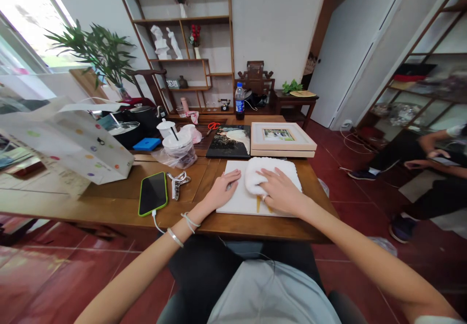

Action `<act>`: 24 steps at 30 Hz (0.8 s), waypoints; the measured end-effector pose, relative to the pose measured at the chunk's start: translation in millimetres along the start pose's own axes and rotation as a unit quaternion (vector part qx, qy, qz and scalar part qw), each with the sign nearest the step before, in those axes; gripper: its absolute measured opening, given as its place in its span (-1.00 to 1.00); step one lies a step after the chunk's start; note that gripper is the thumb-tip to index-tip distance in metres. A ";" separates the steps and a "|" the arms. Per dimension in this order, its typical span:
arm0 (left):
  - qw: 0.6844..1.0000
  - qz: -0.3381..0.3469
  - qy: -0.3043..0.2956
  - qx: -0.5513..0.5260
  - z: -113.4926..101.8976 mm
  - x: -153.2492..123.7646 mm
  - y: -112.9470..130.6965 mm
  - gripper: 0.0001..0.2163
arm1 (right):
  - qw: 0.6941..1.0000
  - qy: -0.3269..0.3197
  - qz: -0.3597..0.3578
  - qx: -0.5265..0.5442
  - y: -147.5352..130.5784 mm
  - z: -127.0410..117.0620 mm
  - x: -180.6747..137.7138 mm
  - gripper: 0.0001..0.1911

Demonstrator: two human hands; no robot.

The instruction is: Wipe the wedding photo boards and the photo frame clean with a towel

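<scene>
Head view: right hand [280, 192] lies over a white cloth [253, 175], and I cannot tell its grip. Left hand [221, 192] rests flat, grip open, just beside. Both are on a white panel [237, 206] at the table [120, 202] edge.

Cloth [255, 171] on board [235, 203], phone [153, 193] left of board, clip [177, 183] between, frames [282, 141] behind

Daylight floods in from the window [22, 17] far up-left of the fingers [233, 174] and blows out to white. The table [109, 202] around them is evenly lit, with soft shadows. Right of them, the shelves [423, 85] bend and blur.
</scene>
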State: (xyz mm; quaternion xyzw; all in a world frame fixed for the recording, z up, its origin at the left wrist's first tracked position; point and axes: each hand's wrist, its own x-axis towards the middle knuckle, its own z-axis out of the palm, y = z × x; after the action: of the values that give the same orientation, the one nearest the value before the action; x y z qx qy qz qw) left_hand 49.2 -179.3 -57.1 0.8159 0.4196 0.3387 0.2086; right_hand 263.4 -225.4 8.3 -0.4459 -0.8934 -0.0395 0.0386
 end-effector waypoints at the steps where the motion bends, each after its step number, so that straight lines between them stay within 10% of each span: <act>1: 1.000 0.002 -0.003 -0.001 -0.4 0.2 0.6 -0.67 | 1.000 0.013 0.012 -0.013 -0.8 3.1 8.4 -0.62; 14: 0.998 -0.012 0.006 -0.055 -7.4 1.6 0.7 -0.67 | 0.990 -0.023 -0.075 -0.114 -86.8 13.4 4.7 -0.52; 24: 1.000 0.018 -0.001 -0.015 -3.2 -0.4 0.5 -0.66 | 0.987 -0.027 -0.132 0.090 -39.5 -13.7 -41.6 -0.71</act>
State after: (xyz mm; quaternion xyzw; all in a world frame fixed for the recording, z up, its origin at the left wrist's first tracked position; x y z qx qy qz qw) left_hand 47.0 -179.7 -54.7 0.8206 0.3992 0.3481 0.2147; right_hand 257.1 -283.5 16.2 -0.3194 -0.9451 0.0478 0.0491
